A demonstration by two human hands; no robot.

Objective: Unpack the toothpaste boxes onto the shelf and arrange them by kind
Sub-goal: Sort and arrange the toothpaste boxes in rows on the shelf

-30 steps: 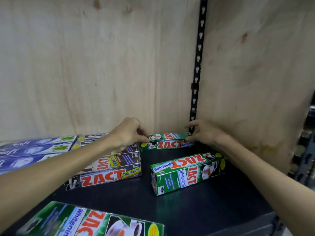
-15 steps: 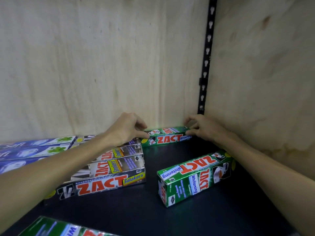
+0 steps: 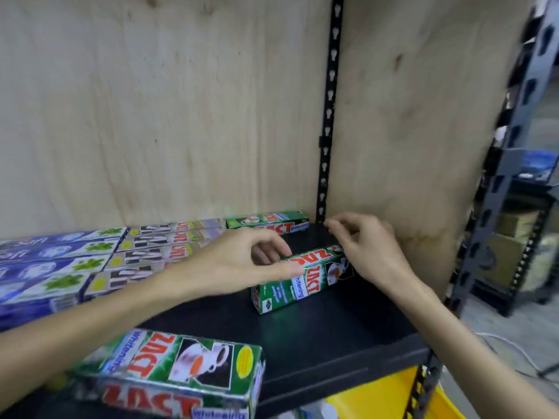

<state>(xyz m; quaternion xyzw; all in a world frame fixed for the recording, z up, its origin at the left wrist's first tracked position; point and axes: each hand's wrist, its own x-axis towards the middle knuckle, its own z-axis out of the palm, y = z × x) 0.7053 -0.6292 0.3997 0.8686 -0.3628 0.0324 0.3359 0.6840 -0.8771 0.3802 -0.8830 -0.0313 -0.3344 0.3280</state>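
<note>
Done: blue boxes (image 3: 51, 261), grey boxes (image 3: 157, 246), one green box (image 3: 267, 219) at back wall | In hand: left hand (image 3: 239, 264) pinches second green box (image 3: 302, 279) mid-shelf; right hand (image 3: 363, 249) loosely curled at its far end, grip unclear | Left: third green box (image 3: 181, 373) at front edge.

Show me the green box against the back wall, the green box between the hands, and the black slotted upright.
Back green box (image 3: 267, 219): head view, top face.
Middle green box (image 3: 305, 282): head view, front face by the lettering.
Black slotted upright (image 3: 329, 98): head view, mid strip.
</note>
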